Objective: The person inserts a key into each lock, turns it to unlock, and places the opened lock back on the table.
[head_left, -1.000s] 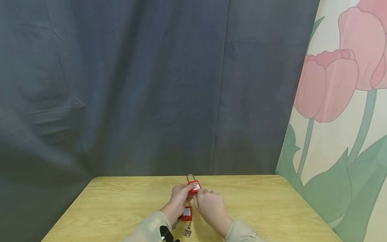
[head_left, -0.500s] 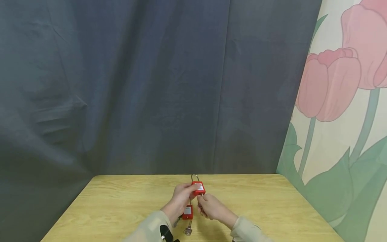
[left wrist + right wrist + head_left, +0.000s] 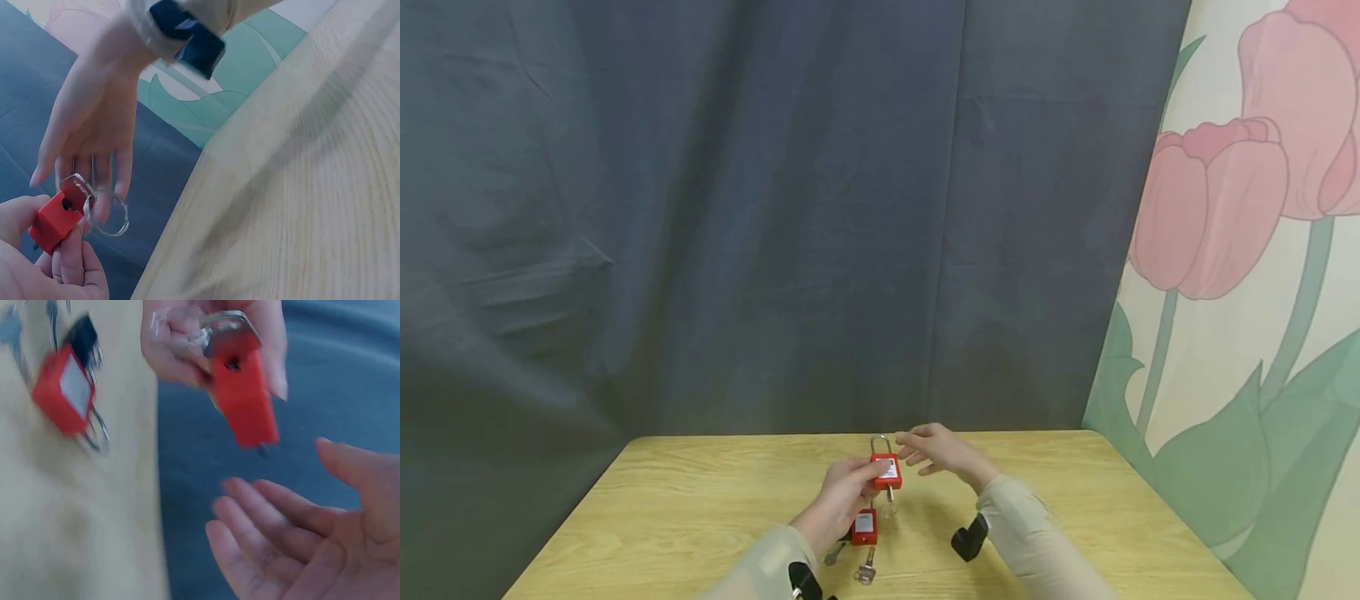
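Note:
My left hand (image 3: 842,493) grips a red padlock (image 3: 892,481) by its body, thumb on the white label, above the table. Its metal shackle (image 3: 880,440) points up and away. A key (image 3: 891,495) with a ring (image 3: 106,213) sticks out of the padlock's bottom. Beside the shackle hovers my right hand (image 3: 942,448), fingers extended and apart from the lock, holding nothing. A second red padlock (image 3: 864,528) lies on the table below my left hand; it also shows in the right wrist view, blurred.
Loose keys (image 3: 866,568) lie on the wooden table (image 3: 700,517) just nearer than the second padlock, with another key (image 3: 835,552) and a dark piece to its left. A dark curtain (image 3: 812,250) hangs behind the table, and a tulip-painted wall (image 3: 1225,350) rises at the right.
My right hand has let go of the key at the padlock's bottom and moved up beside the shackle, its fingers straightening. The left hand still holds the padlock, nearly in place.

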Tool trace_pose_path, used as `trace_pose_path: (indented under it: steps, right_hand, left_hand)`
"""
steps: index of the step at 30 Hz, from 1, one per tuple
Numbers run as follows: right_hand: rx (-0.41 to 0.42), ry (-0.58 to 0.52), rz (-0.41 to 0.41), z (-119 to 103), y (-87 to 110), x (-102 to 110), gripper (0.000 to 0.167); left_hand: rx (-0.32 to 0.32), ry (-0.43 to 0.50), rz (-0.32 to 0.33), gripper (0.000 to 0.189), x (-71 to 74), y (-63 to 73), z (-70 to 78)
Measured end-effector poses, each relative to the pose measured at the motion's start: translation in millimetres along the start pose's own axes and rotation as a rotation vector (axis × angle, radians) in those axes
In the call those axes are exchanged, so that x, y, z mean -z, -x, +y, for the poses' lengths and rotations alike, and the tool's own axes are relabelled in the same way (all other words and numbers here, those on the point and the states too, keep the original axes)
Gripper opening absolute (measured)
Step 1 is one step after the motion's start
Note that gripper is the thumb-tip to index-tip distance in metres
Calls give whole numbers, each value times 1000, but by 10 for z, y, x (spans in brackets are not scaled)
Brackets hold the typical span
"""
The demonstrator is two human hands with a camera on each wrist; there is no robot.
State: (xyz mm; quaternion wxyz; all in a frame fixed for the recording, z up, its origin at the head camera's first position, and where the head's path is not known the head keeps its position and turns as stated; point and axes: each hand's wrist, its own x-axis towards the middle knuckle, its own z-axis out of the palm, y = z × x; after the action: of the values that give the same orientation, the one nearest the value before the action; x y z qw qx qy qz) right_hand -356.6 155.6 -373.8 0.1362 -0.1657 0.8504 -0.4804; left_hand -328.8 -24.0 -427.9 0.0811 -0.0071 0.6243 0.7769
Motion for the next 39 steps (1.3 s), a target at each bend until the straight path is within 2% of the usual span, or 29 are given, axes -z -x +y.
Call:
trace_pose_path:
  steps: [3,5,11,14,18,28,39]
  right_hand:
    - [-35,-191,16,67,-131,-82,46]
    - [-55,-259,24,106,-178,-137,44]
    - [-88,-325,120,199,-269,-228,33]
    - [-115,-355,177,229,-299,-248,26]
    - [-140,-364,214,243,-297,-257,22]
    - [-149,-347,192,273,-280,-237,25]
    - [-155,-334,201,334,-304,-234,26]
  left_hand:
    - [-4,12,-22,47,-17,16,-21]
    - [-9,18,-38,45,-21,20,-39]
    - [-37,6,-70,42,-21,31,-66]
    - [-6,11,-86,44,-38,63,-71]
    - [36,41,-101,46,-69,93,-70]
    - [28,42,-125,47,-54,75,-82]
    - [34,19,-103,47,-60,69,-92]
